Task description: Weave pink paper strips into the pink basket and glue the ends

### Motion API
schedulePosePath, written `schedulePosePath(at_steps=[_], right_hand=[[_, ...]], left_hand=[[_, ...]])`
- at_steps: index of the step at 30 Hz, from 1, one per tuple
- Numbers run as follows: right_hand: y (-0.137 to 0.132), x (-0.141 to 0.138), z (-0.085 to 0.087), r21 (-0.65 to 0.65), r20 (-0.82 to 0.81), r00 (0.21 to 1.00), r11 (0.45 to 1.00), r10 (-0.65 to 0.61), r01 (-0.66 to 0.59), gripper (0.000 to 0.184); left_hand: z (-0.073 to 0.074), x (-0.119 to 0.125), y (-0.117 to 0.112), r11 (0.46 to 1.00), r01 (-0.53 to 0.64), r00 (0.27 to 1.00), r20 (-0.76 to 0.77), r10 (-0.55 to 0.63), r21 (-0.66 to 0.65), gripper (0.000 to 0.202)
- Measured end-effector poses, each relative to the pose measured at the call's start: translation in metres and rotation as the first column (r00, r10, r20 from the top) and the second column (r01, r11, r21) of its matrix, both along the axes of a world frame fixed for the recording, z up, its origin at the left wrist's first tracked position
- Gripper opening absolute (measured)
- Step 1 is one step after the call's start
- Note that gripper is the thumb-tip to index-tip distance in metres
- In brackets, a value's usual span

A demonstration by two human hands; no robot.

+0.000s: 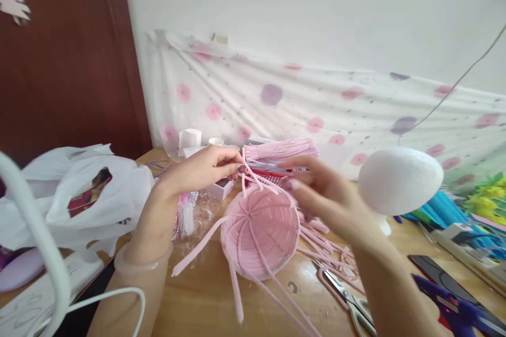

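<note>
A round pink woven basket (272, 216) rests on the table with its hollow facing me. Long loose pink strands stick out around its rim. Beside the upper left rim, my left hand (225, 164) is closed, pinching a pink strand (253, 175) between thumb and fingertips. My right hand (322, 187), blurred by motion, hovers at the upper right rim. Its thumb and fingers look apart, and no strand shows between them. Whether its fingertips touch the rim I cannot tell.
Scissors (348, 297) and loose pink strips (328, 247) lie right of the basket. Behind are a pink bundle (276, 150) and a red basket (266, 176). A white lamp (399, 181), a purple glue gun (446, 300) and white plastic bags (98, 189) flank the area.
</note>
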State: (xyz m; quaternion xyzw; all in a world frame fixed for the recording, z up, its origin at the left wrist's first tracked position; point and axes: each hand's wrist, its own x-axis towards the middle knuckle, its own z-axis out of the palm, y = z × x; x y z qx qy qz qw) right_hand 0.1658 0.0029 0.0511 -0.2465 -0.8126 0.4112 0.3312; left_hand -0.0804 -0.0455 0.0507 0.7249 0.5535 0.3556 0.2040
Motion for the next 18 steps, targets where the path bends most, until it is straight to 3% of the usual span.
schedulePosePath(at_steps=[3,6,9,12,14,16,18], right_hand=[[0.02,-0.034,-0.006,-0.184,0.115,0.961,0.956,0.251,-0.227,0.068],[0.034,-0.056,-0.012,-0.256,0.118,0.905,0.893,0.409,-0.371,0.046],[0.043,-0.057,-0.008,-0.221,0.032,0.918,0.898,0.396,-0.38,0.039],[0.052,-0.043,0.012,-0.137,-0.021,0.97,0.96,0.243,-0.244,0.041],[0.057,-0.027,0.034,-0.012,-0.072,0.993,0.996,0.092,-0.094,0.036],[0.061,-0.007,0.061,0.147,-0.228,0.972,0.985,-0.059,0.094,0.028],[0.063,0.016,0.087,0.267,-0.491,0.861,0.919,-0.13,0.291,0.02]], left_hand=[[0.0,0.003,-0.003,0.993,0.035,0.99,0.13,-0.05,0.111,0.017],[-0.001,0.004,-0.002,0.977,0.033,0.97,0.227,-0.081,0.209,0.017],[-0.003,0.003,0.002,0.974,-0.005,0.95,0.304,-0.066,0.227,0.017],[-0.007,0.006,0.009,0.976,-0.038,0.896,0.44,-0.063,0.215,0.022],[-0.009,0.01,0.013,0.98,-0.039,0.796,0.6,-0.087,0.195,0.026],[-0.011,0.014,0.016,0.988,0.001,0.646,0.755,-0.117,0.152,0.028],[-0.011,0.017,0.018,0.991,0.074,0.513,0.848,-0.131,0.109,0.025]])
